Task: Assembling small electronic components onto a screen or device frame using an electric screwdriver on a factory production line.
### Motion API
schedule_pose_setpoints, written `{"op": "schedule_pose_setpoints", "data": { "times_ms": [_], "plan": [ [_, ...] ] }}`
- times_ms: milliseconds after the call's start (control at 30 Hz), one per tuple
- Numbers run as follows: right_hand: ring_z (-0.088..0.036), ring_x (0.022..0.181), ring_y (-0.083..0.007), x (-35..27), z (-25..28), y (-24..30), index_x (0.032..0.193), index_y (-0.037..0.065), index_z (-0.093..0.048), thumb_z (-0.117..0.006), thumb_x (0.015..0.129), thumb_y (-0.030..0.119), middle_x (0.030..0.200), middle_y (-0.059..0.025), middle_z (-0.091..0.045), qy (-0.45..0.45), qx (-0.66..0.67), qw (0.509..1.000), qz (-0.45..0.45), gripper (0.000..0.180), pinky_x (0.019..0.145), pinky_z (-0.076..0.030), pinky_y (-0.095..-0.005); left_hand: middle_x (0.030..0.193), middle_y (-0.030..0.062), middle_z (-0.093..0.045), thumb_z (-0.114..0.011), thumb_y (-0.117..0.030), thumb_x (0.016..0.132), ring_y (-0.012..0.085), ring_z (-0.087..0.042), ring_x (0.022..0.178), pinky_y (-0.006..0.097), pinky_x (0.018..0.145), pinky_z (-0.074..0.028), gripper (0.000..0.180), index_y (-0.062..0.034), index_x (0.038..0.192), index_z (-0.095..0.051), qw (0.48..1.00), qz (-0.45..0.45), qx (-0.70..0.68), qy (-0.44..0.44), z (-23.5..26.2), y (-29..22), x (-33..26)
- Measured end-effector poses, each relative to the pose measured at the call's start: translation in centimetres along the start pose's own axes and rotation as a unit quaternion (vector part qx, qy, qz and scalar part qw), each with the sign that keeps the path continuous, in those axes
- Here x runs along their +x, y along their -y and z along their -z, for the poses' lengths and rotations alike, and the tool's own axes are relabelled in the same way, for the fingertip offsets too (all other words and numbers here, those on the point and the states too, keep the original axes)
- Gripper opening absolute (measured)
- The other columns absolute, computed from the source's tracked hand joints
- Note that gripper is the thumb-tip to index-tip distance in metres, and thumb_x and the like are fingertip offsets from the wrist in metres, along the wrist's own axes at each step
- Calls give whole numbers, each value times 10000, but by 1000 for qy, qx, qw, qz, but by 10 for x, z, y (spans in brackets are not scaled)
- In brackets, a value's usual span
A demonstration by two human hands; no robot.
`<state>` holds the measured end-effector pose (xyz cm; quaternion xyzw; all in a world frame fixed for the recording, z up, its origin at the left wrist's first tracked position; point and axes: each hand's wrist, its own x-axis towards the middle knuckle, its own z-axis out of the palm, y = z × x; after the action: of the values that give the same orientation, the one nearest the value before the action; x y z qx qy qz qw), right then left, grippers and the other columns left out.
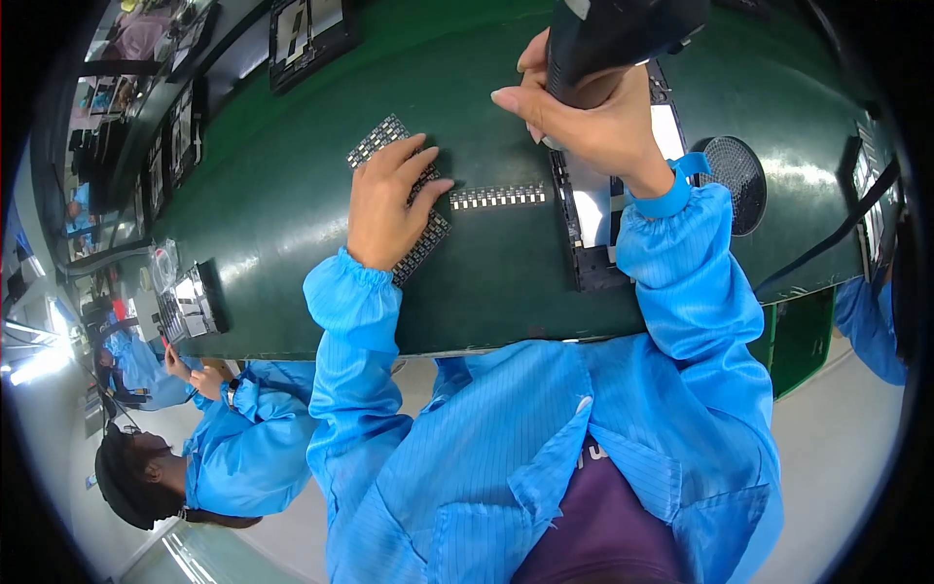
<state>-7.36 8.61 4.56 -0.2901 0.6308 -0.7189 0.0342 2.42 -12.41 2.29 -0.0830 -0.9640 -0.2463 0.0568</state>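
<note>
A green bench (pixel 292 195) spans the workshop, a co-worker (pixel 233 457) seated left. The right hand (pixel 584 117) grips a black tool (pixel 613 34) above a black tray (pixel 589 224). The left hand (pixel 384 204) lies flat, open, on a dotted grid panel (pixel 389 131); a narrow strip (pixel 498 197) lies just beside.

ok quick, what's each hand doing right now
Left hand: open, flat on the grid panel.
Right hand: closed around a black tool.
</note>
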Motion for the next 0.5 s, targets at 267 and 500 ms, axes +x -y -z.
{"op": "schedule_pose_setpoints", "data": {
  "times_ms": [267, 500],
  "plan": [
    [-542, 496, -81, 1, 0, -2, 908, 1, -541, -713, 733, 4, 602, -31, -566, -9, 36, 999, 22, 245, 444, -413, -209, 1141, 160, -573, -683, -138, 716, 341, -508, 1091, 430, 884, -407, 271, -11, 953, -652, 997, -10, 78, 2, 15, 25, -34],
    [-529, 490, -112, 1, 11, 40, 937, -19, -541, -694, 729, -28, 622, -50, -565, -44, 9, 998, 39, 259, 453, -422, -245, 890, 127, -596, -749, -181, 651, 309, -579, 782, 364, 681, -473, 329, -25, 924, -651, 994, 86, -20, 60, 2, -21, -14]
  ]
}}
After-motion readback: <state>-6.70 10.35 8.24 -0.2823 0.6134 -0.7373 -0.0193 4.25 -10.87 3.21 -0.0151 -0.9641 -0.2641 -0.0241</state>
